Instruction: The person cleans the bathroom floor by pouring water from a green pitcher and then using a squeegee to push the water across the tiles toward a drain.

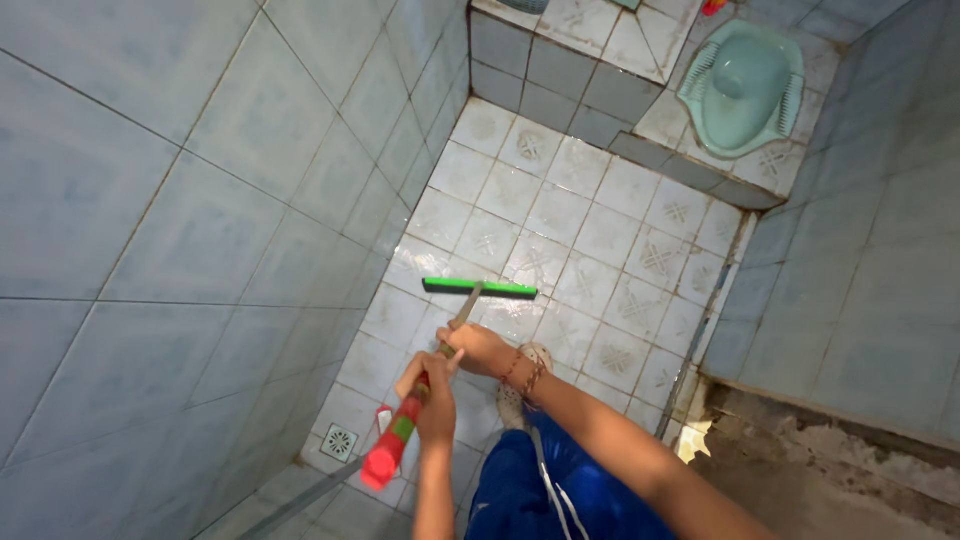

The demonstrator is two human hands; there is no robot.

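A floor squeegee with a green and black head [480, 288] rests on the wet tiled floor [600, 230]. Its wooden handle runs back toward me and ends in a red and green grip [388, 450]. My right hand [478, 346], with a beaded bracelet on the wrist, is closed on the handle a short way behind the head. My left hand [434, 396] grips the handle lower down, just above the red end. Both arms are bare.
A pale green squat toilet [745, 85] sits on a raised tiled step [560, 60] at the far end. Tiled walls close in on the left [150, 250] and right [870, 250]. A floor drain [339, 442] lies by the left wall. My sandalled foot [515, 398] and blue trousers [530, 490] are below.
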